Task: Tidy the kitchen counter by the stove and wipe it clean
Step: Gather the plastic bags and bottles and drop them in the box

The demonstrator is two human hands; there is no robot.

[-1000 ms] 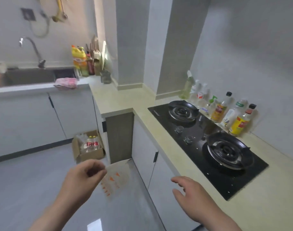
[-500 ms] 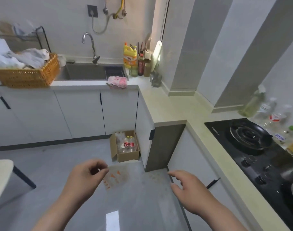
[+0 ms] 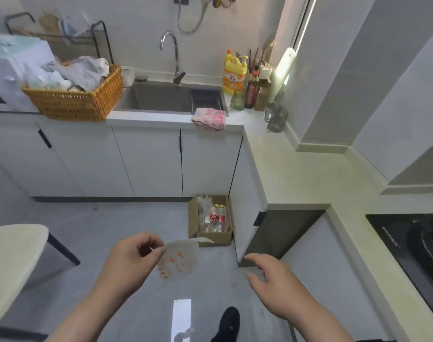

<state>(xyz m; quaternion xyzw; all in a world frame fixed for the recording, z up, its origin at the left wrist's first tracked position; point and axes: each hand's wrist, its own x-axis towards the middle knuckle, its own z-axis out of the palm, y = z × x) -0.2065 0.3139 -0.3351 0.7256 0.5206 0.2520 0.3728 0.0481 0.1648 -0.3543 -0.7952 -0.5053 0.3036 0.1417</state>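
The view has swung left; the stove [image 3: 412, 245] now sits at the right edge. The left hand [image 3: 129, 262] pinches an orange-printed wrapper [image 3: 181, 261] at lower centre; the right hand [image 3: 277, 280] is loosely spread. A cardboard box [image 3: 211, 236] stands ahead on the floor [image 3: 111, 218].

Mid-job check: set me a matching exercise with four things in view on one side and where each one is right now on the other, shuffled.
Things:
1. printed wrapper
2. pink cloth
3. cardboard box
4. wicker basket

Places:
A. on the floor, by the cabinet corner
B. pinched in the left hand
C. on the counter, left of the sink
D. on the counter edge, in front of the sink

Pairs: 1-B, 2-D, 3-A, 4-C
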